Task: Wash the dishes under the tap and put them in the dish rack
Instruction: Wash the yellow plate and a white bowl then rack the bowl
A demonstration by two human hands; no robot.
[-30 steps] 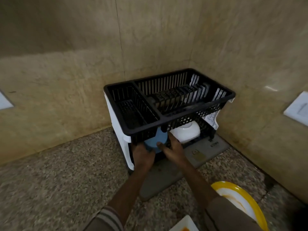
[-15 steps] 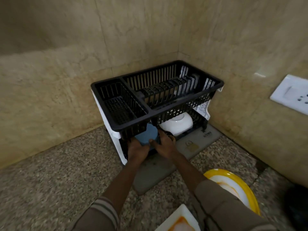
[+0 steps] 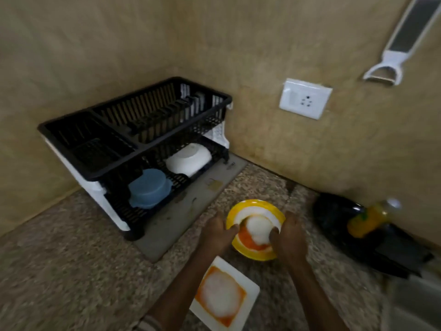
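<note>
- Up and to the left of the hands, the dish rack (image 3: 133,130) stands on the counter (image 3: 59,271); its lower tier holds a blue container (image 3: 149,188) and a white bowl (image 3: 188,158), both upside down.
- The left hand (image 3: 216,235) clamps the left rim of the yellow plate (image 3: 255,229), fingers curled over the edge.
- The plate, between both hands, is smeared orange: probably rigid, light and greasy, so opposite rims give the surest hold.
- The right hand (image 3: 290,237) grips the right rim.
- Just below the hands lies a soiled square plate (image 3: 224,295).
</note>
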